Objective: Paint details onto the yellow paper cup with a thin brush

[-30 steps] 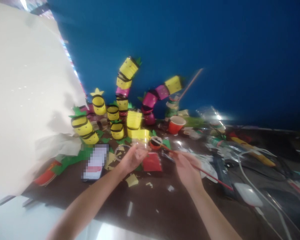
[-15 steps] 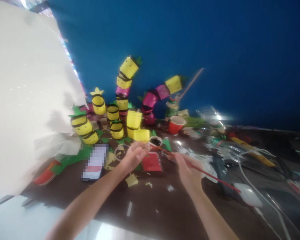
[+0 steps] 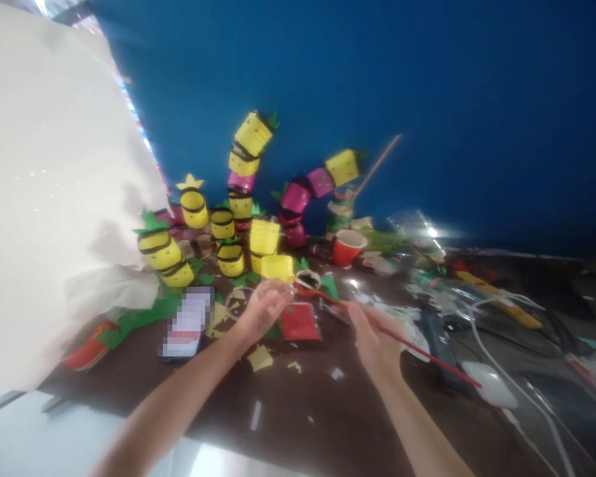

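Observation:
My left hand (image 3: 268, 308) is closed, its fingertips around something small that I cannot make out. Just behind those fingers lies a yellow cup (image 3: 277, 267). A long thin red stick (image 3: 430, 358) runs through my right hand (image 3: 377, 338), which is closed on it; its far end reaches close to my left fingertips, its other end points back to the right. Beside that far end stands a small round container with dark contents (image 3: 308, 279). Between my hands, a flat red square packet (image 3: 300, 322) lies on the dark table (image 3: 322, 404).
Yellow and magenta cups with dark bands (image 3: 243, 179) stand in curved stacks against the blue wall. To the left lie a phone (image 3: 187, 323) and a red cup (image 3: 87, 348). Another red cup (image 3: 349, 248), a plastic bottle (image 3: 451, 295) and white cables (image 3: 526, 391) are on the right.
The whole view has shifted very slightly. Both hands stay almost where they were, and the red stick remains in my right hand at nearly the same slant.

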{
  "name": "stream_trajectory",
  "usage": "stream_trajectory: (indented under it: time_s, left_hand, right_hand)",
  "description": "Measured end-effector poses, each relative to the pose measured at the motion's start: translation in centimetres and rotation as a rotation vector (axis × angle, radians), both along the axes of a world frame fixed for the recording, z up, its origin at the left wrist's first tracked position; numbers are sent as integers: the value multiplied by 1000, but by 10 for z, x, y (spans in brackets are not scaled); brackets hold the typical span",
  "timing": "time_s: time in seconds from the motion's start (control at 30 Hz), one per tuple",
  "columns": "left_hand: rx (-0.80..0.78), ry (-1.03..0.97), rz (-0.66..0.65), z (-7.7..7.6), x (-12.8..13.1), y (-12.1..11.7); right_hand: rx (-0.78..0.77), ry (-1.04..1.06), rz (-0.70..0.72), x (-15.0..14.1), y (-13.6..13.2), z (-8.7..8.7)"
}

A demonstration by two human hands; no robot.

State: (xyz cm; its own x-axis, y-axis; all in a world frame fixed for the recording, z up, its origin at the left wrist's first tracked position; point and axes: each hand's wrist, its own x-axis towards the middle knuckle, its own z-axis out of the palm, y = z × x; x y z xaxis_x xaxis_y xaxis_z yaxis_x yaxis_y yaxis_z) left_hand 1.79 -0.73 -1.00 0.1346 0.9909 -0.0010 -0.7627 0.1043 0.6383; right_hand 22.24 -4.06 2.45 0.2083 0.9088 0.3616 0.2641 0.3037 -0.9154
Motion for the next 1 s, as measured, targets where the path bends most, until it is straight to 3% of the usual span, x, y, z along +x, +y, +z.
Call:
stream_trajectory:
  time_s: [0.1, 0.3, 0.5, 0.7, 0.87, 1.0]
  left_hand:
    - [-16, 8, 28, 0, 0, 1]
    - [-4, -3, -1, 2, 0, -1]
    - [-23, -6, -22, 2, -3, -3]
    - [-33, -23, -12, -1, -2, -1]
    - [-36, -31, -28, 2, -3, -2]
    - [-30, -39, -9, 2, -3, -1]
  right_hand:
    - [26, 45, -38, 2, 1, -3]
    - [16, 5, 54, 1, -1, -1]
    - [26, 71, -17, 6, 3, -7]
    - [24, 71, 89, 4, 2, -11]
    - [9, 40, 31, 5, 2, -3]
    - [23, 71, -5, 9, 4, -7]
